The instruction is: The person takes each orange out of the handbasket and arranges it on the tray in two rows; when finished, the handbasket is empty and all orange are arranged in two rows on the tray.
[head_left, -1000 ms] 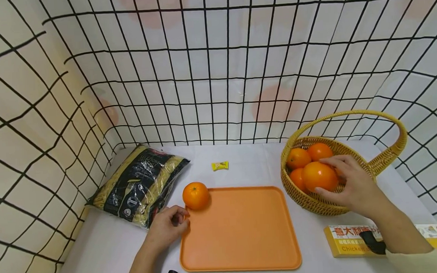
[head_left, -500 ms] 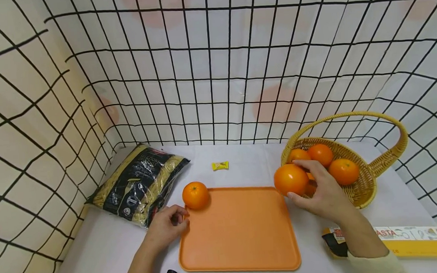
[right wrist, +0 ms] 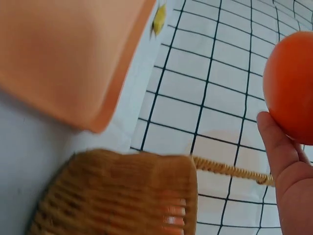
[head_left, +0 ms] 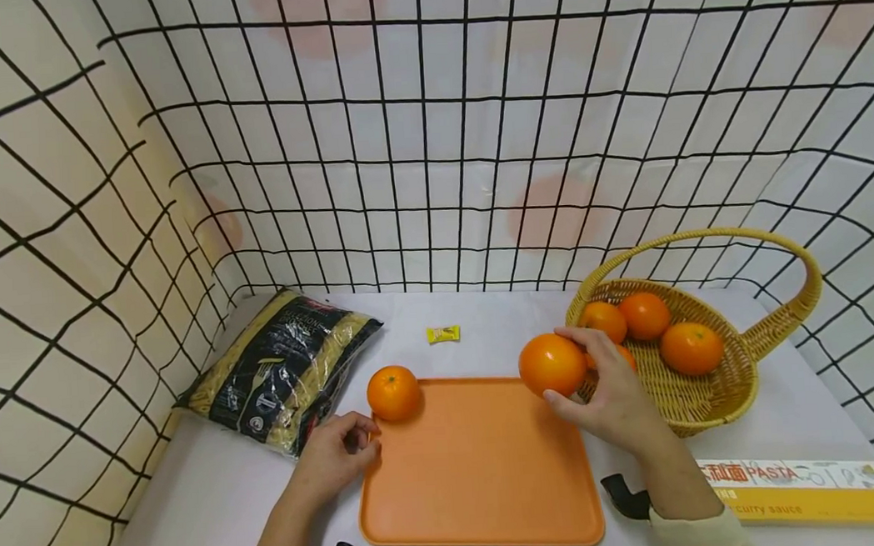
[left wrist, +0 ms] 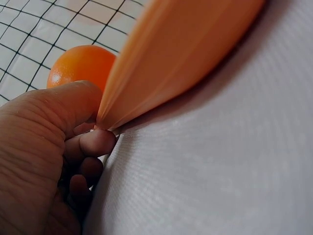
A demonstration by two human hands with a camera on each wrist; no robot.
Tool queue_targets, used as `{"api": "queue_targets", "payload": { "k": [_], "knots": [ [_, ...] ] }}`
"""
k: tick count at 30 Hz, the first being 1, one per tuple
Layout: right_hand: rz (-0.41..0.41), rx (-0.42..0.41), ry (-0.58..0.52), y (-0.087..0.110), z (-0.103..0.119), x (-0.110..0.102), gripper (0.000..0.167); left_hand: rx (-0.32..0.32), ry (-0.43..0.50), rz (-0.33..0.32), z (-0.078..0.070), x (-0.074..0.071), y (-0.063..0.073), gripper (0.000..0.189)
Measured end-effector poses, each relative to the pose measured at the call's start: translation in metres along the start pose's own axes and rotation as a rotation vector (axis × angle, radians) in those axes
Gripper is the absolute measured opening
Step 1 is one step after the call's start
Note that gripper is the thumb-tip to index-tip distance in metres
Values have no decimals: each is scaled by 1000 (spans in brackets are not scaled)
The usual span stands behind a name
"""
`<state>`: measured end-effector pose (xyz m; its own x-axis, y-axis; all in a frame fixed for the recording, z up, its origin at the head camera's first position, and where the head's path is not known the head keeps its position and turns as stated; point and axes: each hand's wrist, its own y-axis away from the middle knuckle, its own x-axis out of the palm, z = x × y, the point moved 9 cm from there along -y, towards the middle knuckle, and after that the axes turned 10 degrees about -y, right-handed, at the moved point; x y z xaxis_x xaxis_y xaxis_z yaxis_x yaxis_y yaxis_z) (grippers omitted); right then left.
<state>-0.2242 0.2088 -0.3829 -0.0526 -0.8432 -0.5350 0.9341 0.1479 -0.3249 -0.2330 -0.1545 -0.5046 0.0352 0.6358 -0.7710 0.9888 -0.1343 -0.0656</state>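
Leftmost on the white-covered table [head_left: 195,488], a pasta bag [head_left: 285,370] leans diagonally along the table's far left corner, its near corner close by the left hand [head_left: 334,455]. That hand has its fingers curled in, thumb and forefinger pinching the left rim of the orange tray [head_left: 479,471]. Just beyond the fingertips, one orange [head_left: 393,392] sits at the tray's far left corner. Past the tray's far edge, between it and the table's back edge, lies a small yellow wrapped candy [head_left: 443,334]. A broad stretch of bare tray surface runs between the two hands, out to the near edge. At the tray's far right corner, the right hand [head_left: 613,400] grips a second orange [head_left: 548,366], thumb low and fingers on top, spread only as wide as the fruit. Close behind that hand, off the tray's right edge, stands a wicker basket [head_left: 704,403] with more oranges [head_left: 692,348], its handle arching above. Rightmost, nearer the table's front, lies a pasta box [head_left: 811,496], partly behind the right forearm.
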Motion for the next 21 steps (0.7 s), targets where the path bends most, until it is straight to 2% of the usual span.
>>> {"api": "queue_targets", "payload": {
  "k": [5,7,12,21],
  "knots": [
    [37,44,-155,-2,0,19,79,-6,-1,9,0,0,0,19],
    [44,41,-183,-4,2,26,79,-3,1,8,0,0,0,18],
    [35,29,-184,-9,6,37,78,0,-1,8,0,1,-1,18],
    [54,80,-228,-12,5,52,78,-5,7,7,0,0,0,18]
  ]
}}
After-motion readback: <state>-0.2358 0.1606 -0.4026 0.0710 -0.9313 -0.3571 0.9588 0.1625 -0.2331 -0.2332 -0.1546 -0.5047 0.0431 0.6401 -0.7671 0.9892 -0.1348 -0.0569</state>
